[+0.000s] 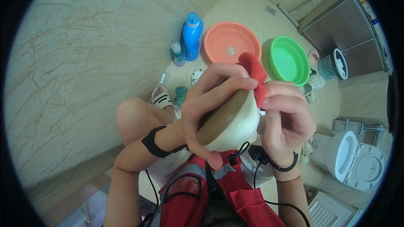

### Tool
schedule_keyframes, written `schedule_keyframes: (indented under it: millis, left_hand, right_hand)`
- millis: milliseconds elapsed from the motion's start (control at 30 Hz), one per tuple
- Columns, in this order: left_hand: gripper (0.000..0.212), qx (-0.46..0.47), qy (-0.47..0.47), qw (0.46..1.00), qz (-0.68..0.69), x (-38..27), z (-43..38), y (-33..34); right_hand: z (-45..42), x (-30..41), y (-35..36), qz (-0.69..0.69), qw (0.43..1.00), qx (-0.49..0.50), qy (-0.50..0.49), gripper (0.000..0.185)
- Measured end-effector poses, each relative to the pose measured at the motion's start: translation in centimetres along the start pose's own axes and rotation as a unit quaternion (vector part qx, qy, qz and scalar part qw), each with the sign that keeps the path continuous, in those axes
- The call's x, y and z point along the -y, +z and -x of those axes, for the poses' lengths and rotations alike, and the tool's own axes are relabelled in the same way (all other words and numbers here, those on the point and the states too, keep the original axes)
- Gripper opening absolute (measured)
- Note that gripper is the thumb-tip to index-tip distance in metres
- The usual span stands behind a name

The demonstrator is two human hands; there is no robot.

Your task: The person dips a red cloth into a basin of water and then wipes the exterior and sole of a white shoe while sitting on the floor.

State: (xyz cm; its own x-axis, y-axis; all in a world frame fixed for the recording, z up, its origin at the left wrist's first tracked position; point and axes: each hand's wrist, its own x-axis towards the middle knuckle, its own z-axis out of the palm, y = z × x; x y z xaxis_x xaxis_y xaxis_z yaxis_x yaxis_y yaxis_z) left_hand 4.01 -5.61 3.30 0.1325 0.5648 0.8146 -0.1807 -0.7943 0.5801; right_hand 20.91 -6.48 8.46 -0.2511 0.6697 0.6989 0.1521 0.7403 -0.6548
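My left hand (202, 110) grips a glossy cream bowl (241, 129), tilted on its side above my lap. The fingers reach across its shaded opening, and the thumb lies low near the outer wall. A red cloth (257, 75) is bunched over the bowl's upper edge. My right hand (288, 116) pinches the cloth there with its fingertips, the other fingers curled in. My left fingertips also touch the cloth. Much of the bowl's inside is hidden behind my left hand.
Beyond my hands, an orange basin (232, 42) and a green basin (289, 60) sit on the tiled floor. A blue bottle (192, 39) and small pump bottle (178, 55) stand by the wall. A toilet (345, 156) is right; black cables (284, 204) hang near my arms.
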Motion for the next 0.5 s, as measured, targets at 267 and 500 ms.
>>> schedule_keyframes:
  millis: [267,500]
  left_hand:
    - [0.107,0.002,0.025,0.999,-0.020,-0.2,-0.3,-0.4]
    - [0.095,0.014,0.052,0.998,0.018,-0.5,-0.5,-1.1]
  right_hand:
    - [0.0,0.0,0.4,-0.010,0.999,-0.004,0.036,0.021]
    - [0.3,-1.0,0.8,-0.010,0.986,0.019,0.168,0.017]
